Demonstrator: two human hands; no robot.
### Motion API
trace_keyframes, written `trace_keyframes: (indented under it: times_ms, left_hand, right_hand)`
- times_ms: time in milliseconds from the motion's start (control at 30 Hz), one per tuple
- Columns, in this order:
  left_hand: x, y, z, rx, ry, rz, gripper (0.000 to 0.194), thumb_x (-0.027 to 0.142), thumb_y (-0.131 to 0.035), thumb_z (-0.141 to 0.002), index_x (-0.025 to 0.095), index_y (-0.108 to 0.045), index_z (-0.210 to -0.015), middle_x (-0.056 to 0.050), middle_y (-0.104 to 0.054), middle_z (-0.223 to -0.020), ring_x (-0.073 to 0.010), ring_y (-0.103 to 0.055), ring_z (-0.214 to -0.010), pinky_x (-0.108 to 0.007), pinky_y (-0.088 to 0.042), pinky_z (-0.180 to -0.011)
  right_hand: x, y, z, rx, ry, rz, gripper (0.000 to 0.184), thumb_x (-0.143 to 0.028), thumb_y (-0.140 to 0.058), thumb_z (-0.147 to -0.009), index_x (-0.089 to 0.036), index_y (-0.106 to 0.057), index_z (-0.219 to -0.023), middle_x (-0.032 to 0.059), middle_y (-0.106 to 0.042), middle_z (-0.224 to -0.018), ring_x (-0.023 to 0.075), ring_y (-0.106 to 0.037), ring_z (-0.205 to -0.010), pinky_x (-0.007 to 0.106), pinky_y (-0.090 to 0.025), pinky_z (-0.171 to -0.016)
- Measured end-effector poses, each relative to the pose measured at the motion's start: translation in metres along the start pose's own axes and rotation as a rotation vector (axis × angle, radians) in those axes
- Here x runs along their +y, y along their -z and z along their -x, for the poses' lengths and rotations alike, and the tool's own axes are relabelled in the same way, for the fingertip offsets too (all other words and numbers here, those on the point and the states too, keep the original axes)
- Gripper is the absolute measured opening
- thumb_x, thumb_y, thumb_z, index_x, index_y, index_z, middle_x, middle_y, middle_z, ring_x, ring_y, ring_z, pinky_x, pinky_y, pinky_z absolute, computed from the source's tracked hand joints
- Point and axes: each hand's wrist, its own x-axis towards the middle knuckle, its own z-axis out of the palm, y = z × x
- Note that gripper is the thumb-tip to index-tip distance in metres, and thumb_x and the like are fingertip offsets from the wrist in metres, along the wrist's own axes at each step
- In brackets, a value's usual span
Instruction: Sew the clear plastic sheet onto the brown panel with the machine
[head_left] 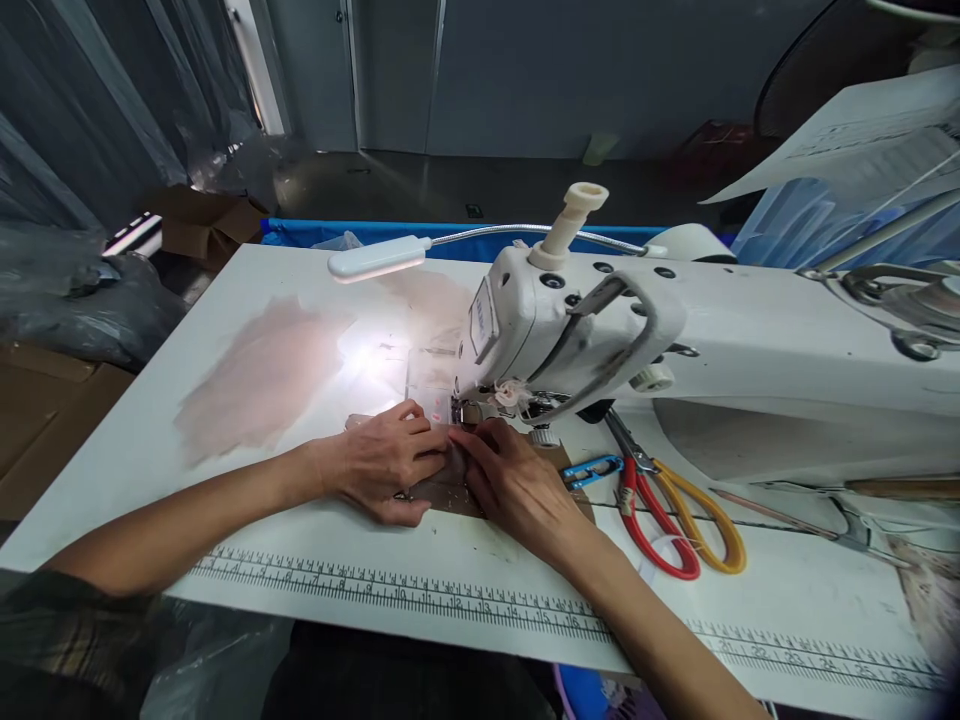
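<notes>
On my feed, the left hand (390, 460) lies palm down with fingers bent, the right hand (521, 485) curled beside it at the machine's (517, 310) presser foot (467, 412); I cannot tell what they pinch. The machine crosses the surface (150, 460) to the right, behind scissors (641, 462) and snips (581, 472).

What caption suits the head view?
Bare left hand and right hand close together at a white sewing machine, scissors with red and yellow handles on the white table.
</notes>
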Motion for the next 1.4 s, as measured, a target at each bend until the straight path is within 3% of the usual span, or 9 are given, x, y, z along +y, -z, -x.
trace_keyframes:
  times_ms: [400,667,1033,1200,1400]
  left_hand:
    - [0.002,-0.004,-0.002,0.011,0.083,-0.055,0.036,0.04,-0.05,-0.082,0.01,-0.064,-0.096,-0.013,-0.061,-0.099,-0.0238,-0.052,-0.081,-0.044,-0.04,-0.08]
    - [-0.001,-0.008,-0.004,0.021,0.111,-0.063,0.039,0.04,-0.048,-0.084,0.008,-0.063,-0.1,-0.014,-0.061,-0.101,-0.0243,-0.053,-0.084,-0.043,-0.041,-0.079]
    - [-0.006,-0.005,-0.007,0.004,0.166,-0.072,0.047,0.045,-0.052,-0.084,0.007,-0.06,-0.11,-0.017,-0.059,-0.11,-0.0262,-0.055,-0.088,-0.042,-0.041,-0.079]
    - [-0.009,-0.007,-0.007,0.0,0.187,-0.104,0.05,0.051,-0.051,-0.083,0.007,-0.061,-0.106,-0.017,-0.058,-0.112,-0.0248,-0.054,-0.085,-0.042,-0.041,-0.079]
    - [-0.011,-0.01,-0.008,-0.011,0.243,-0.089,0.058,0.054,-0.05,-0.083,0.006,-0.056,-0.115,-0.016,-0.057,-0.115,-0.027,-0.053,-0.093,-0.043,-0.04,-0.08]
  right_hand:
    - [0.0,-0.007,-0.005,-0.059,-0.094,0.067,0.044,-0.015,-0.049,-0.086,-0.023,-0.056,-0.129,0.0135,-0.061,-0.099,0.0205,-0.06,-0.07,0.027,-0.046,-0.052]
    - [0.003,-0.005,0.002,-0.013,-0.023,-0.008,0.038,-0.017,-0.04,-0.092,-0.014,-0.06,-0.124,0.0158,-0.063,-0.091,0.023,-0.062,-0.076,0.028,-0.049,-0.056]
    - [0.004,-0.004,0.0,0.016,-0.026,0.003,0.036,-0.015,-0.045,-0.089,-0.017,-0.061,-0.121,0.0151,-0.063,-0.094,0.022,-0.062,-0.075,0.027,-0.047,-0.055]
    - [0.001,-0.004,-0.007,-0.058,-0.088,0.047,0.035,-0.016,-0.049,-0.087,-0.018,-0.063,-0.119,0.0145,-0.064,-0.096,0.0206,-0.063,-0.069,0.025,-0.042,-0.05]
    - [0.008,0.006,-0.004,-0.043,-0.119,-0.178,0.037,-0.02,-0.04,-0.091,-0.016,-0.06,-0.122,0.0151,-0.063,-0.104,0.0208,-0.064,-0.075,0.03,-0.05,-0.062]
